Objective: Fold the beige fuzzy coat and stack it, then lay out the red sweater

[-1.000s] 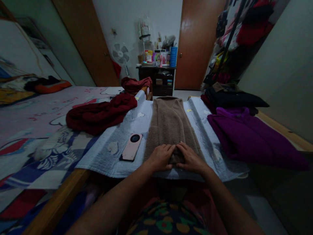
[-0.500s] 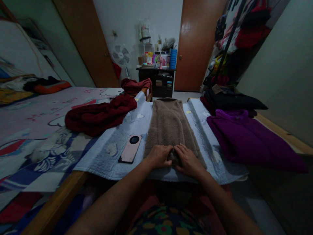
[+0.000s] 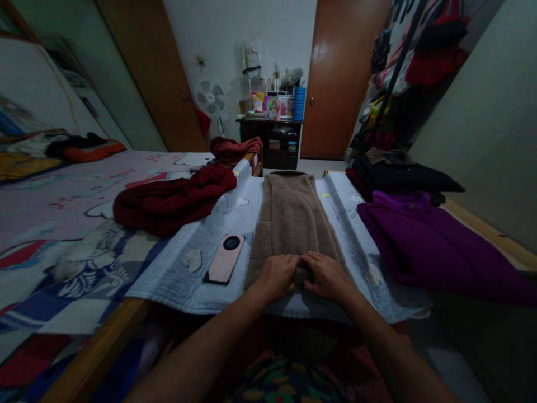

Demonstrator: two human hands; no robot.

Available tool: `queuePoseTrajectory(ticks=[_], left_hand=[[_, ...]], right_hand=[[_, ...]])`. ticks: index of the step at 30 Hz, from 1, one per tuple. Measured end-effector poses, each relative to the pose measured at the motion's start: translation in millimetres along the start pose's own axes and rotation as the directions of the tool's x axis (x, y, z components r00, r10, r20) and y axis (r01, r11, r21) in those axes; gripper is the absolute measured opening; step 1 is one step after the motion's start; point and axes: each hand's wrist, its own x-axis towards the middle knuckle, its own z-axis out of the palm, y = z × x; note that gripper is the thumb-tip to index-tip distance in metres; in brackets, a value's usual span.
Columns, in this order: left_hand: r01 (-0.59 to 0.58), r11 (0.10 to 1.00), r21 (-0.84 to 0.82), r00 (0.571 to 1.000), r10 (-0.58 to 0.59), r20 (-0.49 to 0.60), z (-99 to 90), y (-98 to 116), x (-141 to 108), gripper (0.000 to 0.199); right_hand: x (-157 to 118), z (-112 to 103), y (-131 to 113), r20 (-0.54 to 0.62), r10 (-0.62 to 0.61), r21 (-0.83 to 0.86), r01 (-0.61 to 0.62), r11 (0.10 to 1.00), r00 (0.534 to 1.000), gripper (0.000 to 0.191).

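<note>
A brown fuzzy garment (image 3: 289, 218), folded into a long strip, lies lengthwise in front of me on a pale blue quilted cloth (image 3: 188, 291). At its near end, my left hand (image 3: 277, 275) has its fingers curled over the fabric. My right hand (image 3: 326, 275) grips the same end just beside it, the fingertips of both hands almost meeting. A small bunched bit of the garment shows between the thumbs. Left of the garment lies a pink phone (image 3: 224, 263), its round camera facing up.
A dark red garment (image 3: 172, 201) lies crumpled at the left, on a patterned bed (image 3: 84, 196). To the right are a folded purple garment (image 3: 428, 240) and a dark folded pile (image 3: 411, 172). A fan (image 3: 211, 98) and a dark cabinet (image 3: 247, 140) stand at the back.
My fingers have curled in more over the garment's near end, and the hands sit slightly closer to me. The view has shifted a little; the garment stays in place.
</note>
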Motion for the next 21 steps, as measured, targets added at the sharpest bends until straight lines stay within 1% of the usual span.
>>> queuePoseTrajectory(ticks=[3,7,12,14,17,21], left_hand=[[-0.002,1.000,0.006,1.000,0.002,0.004,1.0,0.9,1.2,0.044],[0.000,1.000,-0.012,1.000,0.000,0.011,-2.0,-2.8,1.4,0.041],[0.031,0.999,-0.032,0.999,-0.030,0.020,-3.3,-6.7,2.1,0.037],[0.054,0.998,-0.033,0.998,-0.053,0.030,-4.1,-6.8,2.7,0.037],[0.074,0.997,-0.031,0.996,-0.072,0.049,-5.8,-6.4,3.2,0.036],[0.051,0.998,-0.040,0.998,-0.049,0.042,-5.1,-6.7,3.1,0.038]], right_hand=[[-2.8,4.9,-6.1,0.006,0.034,-0.035,-0.034,0.999,0.999,0.054],[-5.0,16.6,-12.1,-0.040,0.069,-0.099,-0.073,0.992,0.997,0.067],[-2.2,23.3,-10.6,-0.074,0.059,-0.134,-0.069,0.989,0.996,0.077],[-1.1,22.3,-9.9,-0.065,0.050,-0.139,-0.058,0.989,0.997,0.077],[0.2,21.2,-9.1,-0.051,0.044,-0.146,-0.051,0.988,0.998,0.070],[2.0,23.1,-6.8,-0.075,0.026,-0.179,-0.039,0.983,0.997,0.058]])
